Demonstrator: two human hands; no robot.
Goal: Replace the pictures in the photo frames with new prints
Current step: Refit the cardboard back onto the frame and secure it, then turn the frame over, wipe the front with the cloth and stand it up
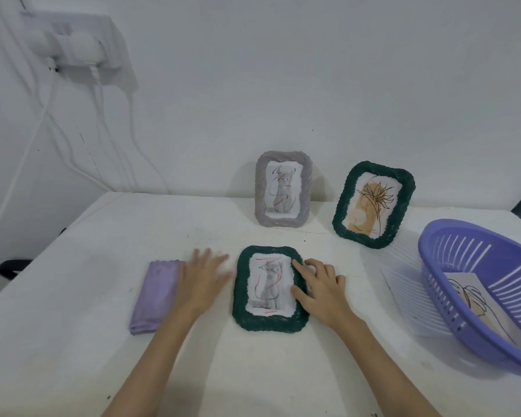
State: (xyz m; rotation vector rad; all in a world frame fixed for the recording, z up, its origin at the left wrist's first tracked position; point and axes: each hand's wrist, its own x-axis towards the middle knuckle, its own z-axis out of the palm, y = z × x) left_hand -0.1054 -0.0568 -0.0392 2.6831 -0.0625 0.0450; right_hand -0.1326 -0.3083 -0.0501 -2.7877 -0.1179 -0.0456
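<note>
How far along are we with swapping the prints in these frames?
Unclear what is already swapped: the grey frame and a green frame stand at the wall with pictures in. In hand: the flat green frame, cat picture still in it, right hand resting on its edge, left hand open beside it. A print waits in the purple basket.

Green frame (269,288) flat on table (73,341), right hand (319,288) touching it, left hand (203,279) beside

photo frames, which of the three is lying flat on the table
The dark green frame with the cat print, between the hands. The grey frame and the other green frame stand upright by the wall.
</note>
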